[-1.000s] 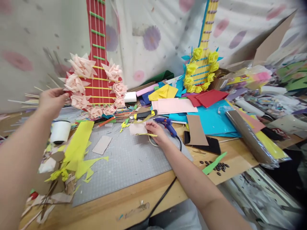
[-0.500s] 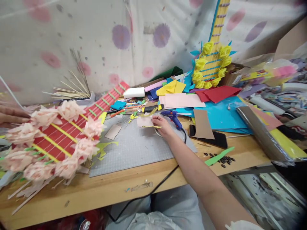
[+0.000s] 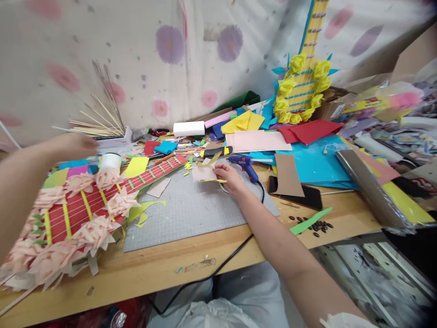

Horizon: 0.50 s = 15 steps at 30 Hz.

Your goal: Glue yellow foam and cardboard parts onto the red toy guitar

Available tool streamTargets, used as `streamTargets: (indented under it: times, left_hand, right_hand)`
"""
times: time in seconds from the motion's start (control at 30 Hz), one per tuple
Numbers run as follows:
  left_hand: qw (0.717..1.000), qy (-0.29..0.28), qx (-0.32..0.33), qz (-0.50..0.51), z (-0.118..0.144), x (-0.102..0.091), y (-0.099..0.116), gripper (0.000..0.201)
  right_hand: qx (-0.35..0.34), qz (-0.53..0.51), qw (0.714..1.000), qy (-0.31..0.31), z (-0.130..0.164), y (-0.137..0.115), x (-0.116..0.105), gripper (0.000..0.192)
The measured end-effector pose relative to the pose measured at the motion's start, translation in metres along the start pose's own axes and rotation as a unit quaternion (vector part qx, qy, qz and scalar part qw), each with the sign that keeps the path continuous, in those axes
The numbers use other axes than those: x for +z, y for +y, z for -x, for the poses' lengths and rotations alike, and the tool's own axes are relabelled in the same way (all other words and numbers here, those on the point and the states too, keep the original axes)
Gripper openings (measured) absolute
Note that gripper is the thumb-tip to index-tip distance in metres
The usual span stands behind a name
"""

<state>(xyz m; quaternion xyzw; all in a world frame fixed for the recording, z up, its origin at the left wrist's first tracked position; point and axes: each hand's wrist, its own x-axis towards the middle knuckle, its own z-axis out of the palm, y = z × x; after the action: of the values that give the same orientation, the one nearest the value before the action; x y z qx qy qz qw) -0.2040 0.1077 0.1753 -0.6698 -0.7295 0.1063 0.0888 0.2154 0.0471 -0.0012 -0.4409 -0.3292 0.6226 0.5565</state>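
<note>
My right hand (image 3: 229, 178) is closed on a small pale card piece (image 3: 204, 173) edged with yellow-green, held over the grey cutting mat (image 3: 191, 218). My left hand (image 3: 80, 145), smeared by motion, is above the red paper guitar (image 3: 75, 210), near a white roll (image 3: 110, 161); its fingers cannot be made out. Pale pink paper flowers ring the guitar's body, and its neck points right onto the mat. Close behind my right hand lies a blue glue gun (image 3: 245, 166). A yellow-and-black cutter knife (image 3: 216, 151) rests behind the card piece.
A yellow-flowered guitar (image 3: 302, 91) leans against the curtain at the back. On the right are blue sheets (image 3: 317, 166), brown card (image 3: 288, 175) over a phone (image 3: 312, 196), and several dark beads (image 3: 317, 227). Thin sticks (image 3: 99, 127) stand at back left. A black cord (image 3: 225, 264) hangs over the front edge.
The red guitar now lies lower on the table at the left, its neck swung down toward the mat. My left hand has left its edge and moved right. My right hand stays put.
</note>
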Motion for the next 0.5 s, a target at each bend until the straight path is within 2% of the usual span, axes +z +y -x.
streamTargets:
  times: [0.03,0.1,0.17,0.2,0.23,0.3,0.4,0.5]
  left_hand:
    - [0.997,-0.055,0.052,0.009,-0.007,0.006,0.039,0.047]
    - [0.989,-0.077,0.125,0.023,-0.012,0.018,0.109,0.062]
    - [0.980,-0.091,0.174,0.025,-0.006,0.027,0.162,0.067]
    - [0.980,-0.099,0.169,0.025,0.000,0.031,0.179,0.068]
    - [0.980,-0.102,0.165,0.036,0.005,0.035,0.191,0.069]
    - [0.981,-0.097,0.153,0.065,0.013,0.044,0.201,0.065]
    - [0.981,-0.080,0.148,0.099,0.016,0.050,0.195,0.051]
    - [0.980,-0.056,0.139,0.135,0.019,0.039,0.183,0.045]
  right_hand:
    - [0.001,0.002,1.000,0.001,0.001,-0.001,0.000,0.030]
    - [0.002,0.004,1.000,0.005,0.002,-0.001,0.001,0.030]
    - [-0.001,0.008,1.000,0.008,0.002,-0.002,0.001,0.028]
    - [-0.003,0.011,1.000,0.009,0.002,-0.002,0.001,0.028]
    - [-0.004,0.015,1.000,0.008,0.003,-0.001,0.001,0.027]
    - [-0.001,0.023,1.000,0.005,0.003,0.000,0.001,0.025]
    - [0.005,0.028,1.000,0.005,0.004,0.000,0.001,0.022]
    - [0.008,0.007,1.000,0.023,0.005,-0.004,0.000,0.020]
